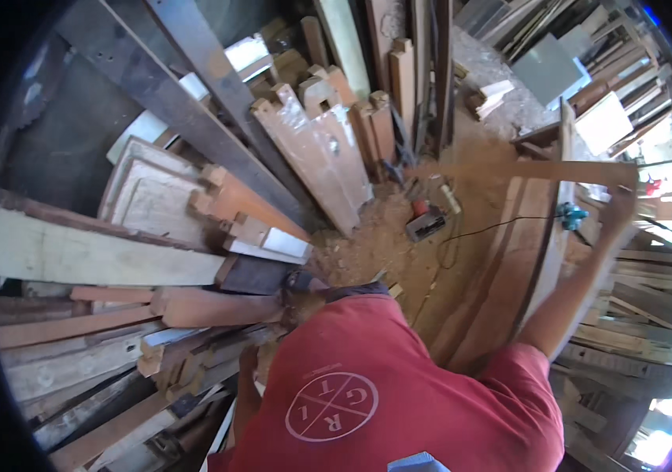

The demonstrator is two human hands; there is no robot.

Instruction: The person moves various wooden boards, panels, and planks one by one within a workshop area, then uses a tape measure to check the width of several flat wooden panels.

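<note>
My right arm reaches out to the right, and my right hand (pixel 623 198) is closed around the end of a long brown wooden board (pixel 525 171). The board stretches leftward from it above the dusty floor, its far end near the upright timbers. Low at the left, beside my red shirt, my left hand (pixel 249 363) is dark and partly hidden; its fingers cannot be made out. Stacked wood pieces lie close to it. Below my right hand, a teal power tool (pixel 570 215) with a dark cord sits at the edge of a thick plank (pixel 521 252).
A red and grey power tool (pixel 426 222) lies on the sawdust-covered floor (pixel 399 256), near the looping cord (pixel 481 230). Notched timbers (pixel 304 153) lean at the upper left. More lumber (pixel 76 248) crowds the left, and stacked boards (pixel 651 291) fill the right.
</note>
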